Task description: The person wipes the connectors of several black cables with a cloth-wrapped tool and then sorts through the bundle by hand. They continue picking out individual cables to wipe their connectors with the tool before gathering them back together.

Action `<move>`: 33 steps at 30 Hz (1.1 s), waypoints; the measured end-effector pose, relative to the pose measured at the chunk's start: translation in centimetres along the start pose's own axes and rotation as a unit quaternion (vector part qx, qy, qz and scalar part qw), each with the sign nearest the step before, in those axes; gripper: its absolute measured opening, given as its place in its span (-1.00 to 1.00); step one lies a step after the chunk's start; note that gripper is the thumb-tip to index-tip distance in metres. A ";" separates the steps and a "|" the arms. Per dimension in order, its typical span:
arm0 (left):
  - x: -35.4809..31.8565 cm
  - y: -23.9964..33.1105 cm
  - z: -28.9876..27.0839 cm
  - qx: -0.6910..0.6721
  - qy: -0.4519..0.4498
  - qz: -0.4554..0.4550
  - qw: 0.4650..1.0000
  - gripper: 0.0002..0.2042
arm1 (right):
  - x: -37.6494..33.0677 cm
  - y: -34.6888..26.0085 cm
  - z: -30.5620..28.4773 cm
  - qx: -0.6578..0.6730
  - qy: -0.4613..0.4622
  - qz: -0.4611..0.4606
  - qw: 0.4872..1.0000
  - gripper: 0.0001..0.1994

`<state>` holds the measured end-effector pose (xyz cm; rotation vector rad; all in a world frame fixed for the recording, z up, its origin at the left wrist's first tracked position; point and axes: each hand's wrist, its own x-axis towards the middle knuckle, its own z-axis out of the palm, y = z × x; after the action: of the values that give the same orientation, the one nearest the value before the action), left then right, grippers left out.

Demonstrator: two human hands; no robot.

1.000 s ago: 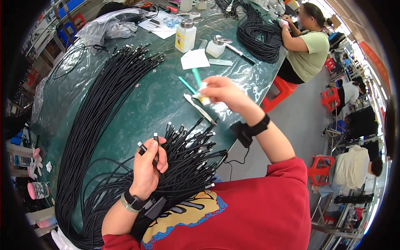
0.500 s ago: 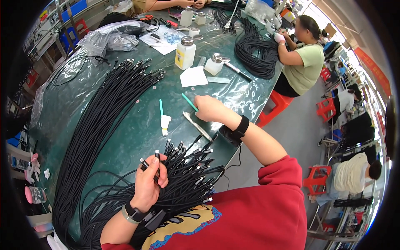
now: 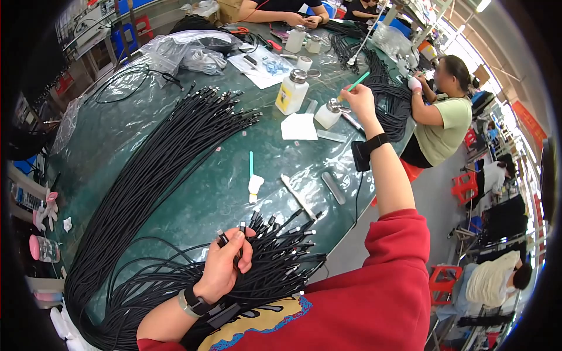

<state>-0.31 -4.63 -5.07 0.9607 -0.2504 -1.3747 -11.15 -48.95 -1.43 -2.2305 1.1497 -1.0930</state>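
My left hand point(image 3: 224, 266) is closed around the ends of two black cables point(image 3: 242, 229), their metal plugs sticking up past the thumb. Beneath it lies a bundle of black cables point(image 3: 275, 251) with silver connectors. My right hand point(image 3: 360, 103) pinches a thin teal stick point(image 3: 359, 81), reaching over a small white bottle point(image 3: 327, 116) with a metal top; the stick's lower end is near that top, and contact cannot be made out. Another teal stick point(image 3: 252, 167) with a white wrapped end lies on the green table point(image 3: 211, 193).
A long cable bundle point(image 3: 146, 169) curves down the left. A larger bottle point(image 3: 291, 93), a white paper point(image 3: 299, 126), a grey strip point(image 3: 333, 188) and a whitish rod point(image 3: 299, 198) lie or stand ahead. A co-worker in light green point(image 3: 448, 117) sits at the right edge.
My right hand has moved forward with the teal stick, from above the table to the small bottle. A grey strip on the table is uncovered. My left hand still grips the cables.
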 end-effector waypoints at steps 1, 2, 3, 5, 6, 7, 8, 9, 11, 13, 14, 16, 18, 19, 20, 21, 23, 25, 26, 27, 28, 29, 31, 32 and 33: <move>0.0 0.0 0.0 -0.001 0.000 -0.002 1.000 -0.77 | -0.1 0.1 0.3 -0.009 -0.003 0.006 1.000 -0.81; 0.0 -0.1 -0.1 -0.002 0.000 -0.004 1.000 -0.77 | -0.3 0.2 0.6 -0.018 -0.004 0.012 1.000 -0.81; 0.0 -0.1 -0.1 -0.003 -0.001 -0.007 1.000 -0.77 | -0.3 0.3 0.7 -0.018 -0.007 0.014 1.000 -0.81; 0.1 0.1 -0.2 -0.002 0.001 -0.010 1.000 -0.77 | 0.0 0.4 0.7 -0.030 -0.022 0.001 0.999 -0.82; 0.1 0.2 -0.3 -0.002 0.002 -0.011 1.000 -0.77 | 0.1 0.3 0.6 -0.036 -0.031 -0.006 0.999 -0.83; 0.1 0.2 -0.3 -0.002 0.003 -0.011 1.000 -0.77 | 0.0 0.1 0.6 -0.037 -0.033 -0.004 0.999 -0.83; 0.1 0.2 -0.3 -0.003 0.004 -0.013 1.000 -0.77 | -0.2 -0.2 0.5 -0.048 -0.037 -0.008 0.998 -0.83; 0.0 0.1 -0.2 -0.003 0.008 -0.013 1.000 -0.78 | -0.4 -0.5 0.5 -0.059 -0.040 -0.013 0.997 -0.83; -0.3 0.0 -0.1 -0.003 0.020 -0.010 1.000 -0.79 | -0.7 -0.6 0.7 -0.067 -0.047 -0.018 0.996 -0.83; -0.5 0.1 0.1 -0.001 0.023 -0.006 1.000 -0.78 | -0.9 -0.3 0.8 -0.053 -0.025 -0.020 0.998 -0.82; -0.6 0.3 0.2 0.001 0.023 -0.003 1.000 -0.78 | -1.1 -0.1 0.9 -0.045 -0.016 -0.020 0.999 -0.82; -0.8 0.7 0.5 0.003 0.037 -0.005 0.999 -0.78 | -1.2 -0.1 -0.2 -0.005 0.020 -0.038 0.999 -0.82; -1.6 1.7 1.2 0.040 0.017 0.014 0.999 -0.76 | -2.6 -2.7 -1.1 0.247 -0.035 0.054 0.967 -0.79; -2.2 1.9 1.4 0.059 0.007 0.021 0.998 -0.76 | -4.0 -4.4 -1.1 0.321 -0.067 0.084 0.941 -0.78; -2.9 2.1 1.7 0.060 0.017 0.014 0.998 -0.76 | -6.0 -6.9 -1.8 0.389 -0.094 0.110 0.910 -0.77; -3.4 2.2 1.7 0.080 0.011 0.024 0.996 -0.75 | -8.5 -9.2 -2.1 0.436 -0.139 0.114 0.882 -0.78; -3.9 2.4 2.1 0.124 -0.011 0.046 0.991 -0.74 | -14.2 -13.7 -2.5 0.491 -0.209 0.111 0.838 -0.82; -4.7 2.4 2.3 0.145 -0.012 0.052 0.988 -0.73 | -19.3 -16.7 -3.1 0.488 -0.283 0.092 0.820 -0.86; -4.8 2.5 2.5 0.163 -0.018 0.057 0.985 -0.73 | -21.1 -17.2 -3.6 0.476 -0.323 0.082 0.814 -0.87; -4.9 2.4 2.7 0.181 -0.024 0.063 0.981 -0.73 | -22.3 -17.8 -3.9 0.482 -0.314 0.088 0.813 -0.87; -5.1 2.4 2.8 0.190 -0.029 0.056 0.980 -0.73 | -23.4 -18.6 -4.5 0.507 -0.332 0.097 0.790 -0.87; -5.3 2.3 2.9 0.198 -0.029 0.065 0.978 -0.73 | -24.2 -19.1 -4.8 0.531 -0.350 0.105 0.765 -0.87; -5.6 2.1 3.1 0.214 -0.027 0.087 0.973 -0.73 | -25.3 -19.3 -4.8 0.528 -0.335 0.082 0.776 -0.87; -5.8 2.0 3.3 0.221 -0.030 0.084 0.971 -0.73 | -25.8 -19.4 -4.8 0.519 -0.330 0.056 0.786 -0.87; -6.0 2.0 3.4 0.224 -0.028 0.088 0.970 -0.73 | -26.2 -19.5 -4.8 0.510 -0.325 0.030 0.796 -0.87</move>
<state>-2.57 -0.88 0.60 1.2395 -0.6954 -1.2026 -14.50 -16.36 2.00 -1.4360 0.1923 -0.5672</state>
